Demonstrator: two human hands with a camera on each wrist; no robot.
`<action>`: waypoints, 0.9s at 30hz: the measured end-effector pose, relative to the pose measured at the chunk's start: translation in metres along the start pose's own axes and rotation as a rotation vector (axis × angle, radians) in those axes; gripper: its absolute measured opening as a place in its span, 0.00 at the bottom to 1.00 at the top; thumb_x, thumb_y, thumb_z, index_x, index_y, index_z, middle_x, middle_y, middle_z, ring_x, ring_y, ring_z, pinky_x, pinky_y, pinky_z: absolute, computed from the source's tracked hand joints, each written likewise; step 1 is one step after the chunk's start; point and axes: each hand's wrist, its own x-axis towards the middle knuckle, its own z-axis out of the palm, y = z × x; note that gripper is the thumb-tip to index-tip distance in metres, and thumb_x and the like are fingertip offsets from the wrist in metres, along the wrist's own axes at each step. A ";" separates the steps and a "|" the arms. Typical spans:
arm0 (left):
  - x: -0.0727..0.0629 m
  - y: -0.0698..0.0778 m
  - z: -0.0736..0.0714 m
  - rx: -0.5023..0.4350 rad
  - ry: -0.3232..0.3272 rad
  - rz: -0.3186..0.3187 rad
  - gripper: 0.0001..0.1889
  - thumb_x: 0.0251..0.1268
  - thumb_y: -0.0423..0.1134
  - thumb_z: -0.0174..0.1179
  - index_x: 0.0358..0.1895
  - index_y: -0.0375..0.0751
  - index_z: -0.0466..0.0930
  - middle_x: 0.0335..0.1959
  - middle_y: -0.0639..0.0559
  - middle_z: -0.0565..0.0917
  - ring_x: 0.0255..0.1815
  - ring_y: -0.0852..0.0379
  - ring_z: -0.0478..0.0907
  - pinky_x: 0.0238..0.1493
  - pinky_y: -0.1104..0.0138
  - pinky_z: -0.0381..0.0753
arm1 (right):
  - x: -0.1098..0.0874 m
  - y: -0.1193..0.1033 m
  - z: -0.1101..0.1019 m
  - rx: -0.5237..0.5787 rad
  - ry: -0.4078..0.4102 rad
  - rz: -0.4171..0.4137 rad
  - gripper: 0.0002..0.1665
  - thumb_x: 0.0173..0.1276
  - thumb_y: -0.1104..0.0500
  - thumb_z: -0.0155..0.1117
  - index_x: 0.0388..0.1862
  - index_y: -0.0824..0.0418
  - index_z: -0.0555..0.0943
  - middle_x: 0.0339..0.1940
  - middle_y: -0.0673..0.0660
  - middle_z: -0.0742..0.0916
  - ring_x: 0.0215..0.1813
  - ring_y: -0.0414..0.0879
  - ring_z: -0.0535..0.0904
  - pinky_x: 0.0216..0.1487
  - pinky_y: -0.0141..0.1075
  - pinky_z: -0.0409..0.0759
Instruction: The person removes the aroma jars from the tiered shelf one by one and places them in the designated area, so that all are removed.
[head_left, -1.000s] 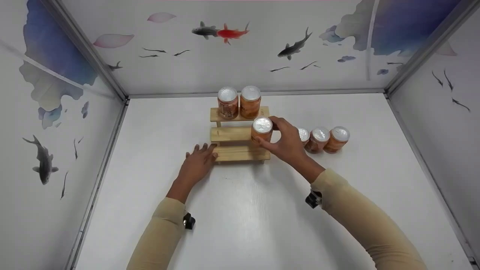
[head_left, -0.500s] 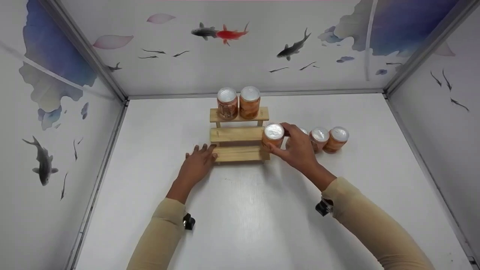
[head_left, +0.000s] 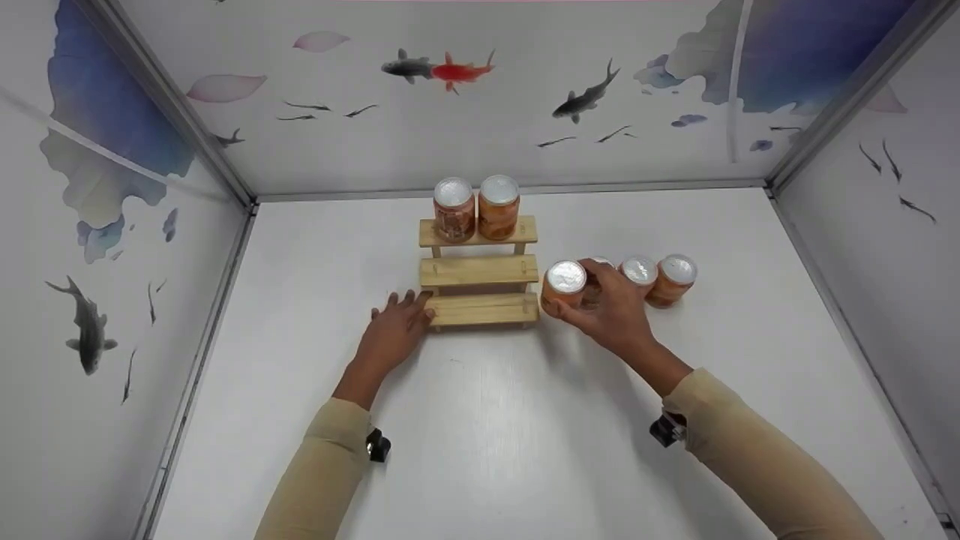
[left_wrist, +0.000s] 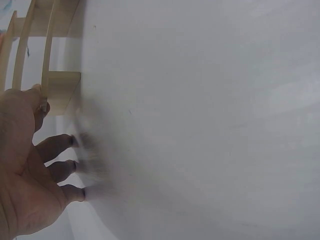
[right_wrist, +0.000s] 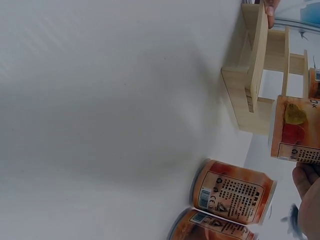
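Observation:
My right hand (head_left: 619, 311) grips an orange can (head_left: 564, 289) with a silver lid, thumb on its near side. This can is upright, raised off the table, just right of a three-step wooden rack (head_left: 480, 309). At the lowest step's left end, my left hand (head_left: 394, 330) pinches the board between thumb and forefinger, its other fingertips down on the table in the left wrist view. Two similar cans, a reddish can (head_left: 454, 214) and an orange can (head_left: 499, 210), stand on the top step. The middle and bottom steps bear no cans.
Right of the rack a row of cans stands on the white table (head_left: 480, 450): a rightmost can (head_left: 673, 283), a can (head_left: 639, 271) beside it, and one mostly hidden behind my right hand. White walls (head_left: 480, 142) with painted fish enclose the back and sides.
My right hand has carried the orange can from over the middle step to the right and nearer me, off the rack. The left hand has stayed at the rack's end.

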 end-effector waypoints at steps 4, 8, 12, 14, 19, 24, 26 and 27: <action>-0.001 -0.001 0.001 0.005 0.003 0.004 0.34 0.92 0.63 0.41 0.88 0.50 0.65 0.89 0.37 0.64 0.92 0.29 0.51 0.86 0.26 0.51 | -0.007 0.006 -0.004 0.019 -0.003 0.003 0.41 0.58 0.54 0.92 0.66 0.67 0.83 0.57 0.64 0.91 0.58 0.58 0.91 0.61 0.53 0.87; 0.001 -0.002 0.002 0.022 0.011 0.013 0.34 0.92 0.63 0.41 0.88 0.49 0.66 0.89 0.36 0.64 0.92 0.28 0.51 0.85 0.25 0.52 | -0.015 0.013 -0.008 0.075 -0.008 0.002 0.41 0.56 0.61 0.92 0.67 0.68 0.83 0.59 0.63 0.91 0.60 0.57 0.91 0.63 0.34 0.87; 0.002 -0.003 0.003 0.018 0.012 0.013 0.34 0.92 0.63 0.41 0.88 0.49 0.66 0.89 0.37 0.64 0.92 0.28 0.51 0.86 0.26 0.52 | -0.022 0.018 -0.012 0.091 -0.020 0.020 0.42 0.55 0.64 0.92 0.67 0.70 0.82 0.62 0.65 0.90 0.62 0.59 0.91 0.66 0.17 0.77; 0.002 -0.004 0.003 0.015 0.014 0.013 0.34 0.92 0.63 0.41 0.88 0.49 0.66 0.89 0.38 0.64 0.92 0.29 0.51 0.86 0.26 0.52 | -0.025 0.020 -0.013 0.073 -0.022 0.032 0.42 0.55 0.64 0.92 0.67 0.69 0.82 0.62 0.64 0.90 0.63 0.59 0.91 0.67 0.17 0.77; 0.001 -0.003 0.003 0.011 0.017 0.013 0.34 0.92 0.63 0.41 0.88 0.49 0.66 0.89 0.38 0.64 0.92 0.29 0.51 0.86 0.26 0.52 | -0.032 0.026 -0.017 0.036 -0.041 0.057 0.42 0.54 0.63 0.93 0.66 0.69 0.82 0.62 0.63 0.90 0.63 0.58 0.91 0.65 0.34 0.86; 0.000 -0.002 0.002 0.002 0.018 0.014 0.34 0.92 0.63 0.42 0.88 0.50 0.66 0.89 0.38 0.64 0.92 0.28 0.51 0.86 0.26 0.52 | -0.038 0.034 -0.019 0.090 -0.066 0.085 0.42 0.54 0.66 0.92 0.67 0.69 0.81 0.62 0.63 0.89 0.63 0.58 0.90 0.64 0.25 0.83; -0.001 -0.002 0.001 0.001 0.018 0.014 0.34 0.92 0.63 0.42 0.88 0.50 0.66 0.89 0.37 0.64 0.92 0.28 0.51 0.86 0.26 0.52 | -0.040 0.036 -0.020 0.110 -0.069 0.092 0.43 0.54 0.66 0.92 0.67 0.69 0.81 0.62 0.62 0.89 0.64 0.57 0.90 0.64 0.19 0.80; -0.001 -0.001 0.001 0.000 0.018 0.013 0.34 0.92 0.63 0.42 0.88 0.50 0.66 0.89 0.37 0.64 0.92 0.28 0.51 0.86 0.26 0.52 | -0.040 0.037 -0.020 0.122 -0.072 0.096 0.43 0.54 0.66 0.92 0.67 0.69 0.81 0.63 0.62 0.89 0.64 0.57 0.90 0.64 0.18 0.79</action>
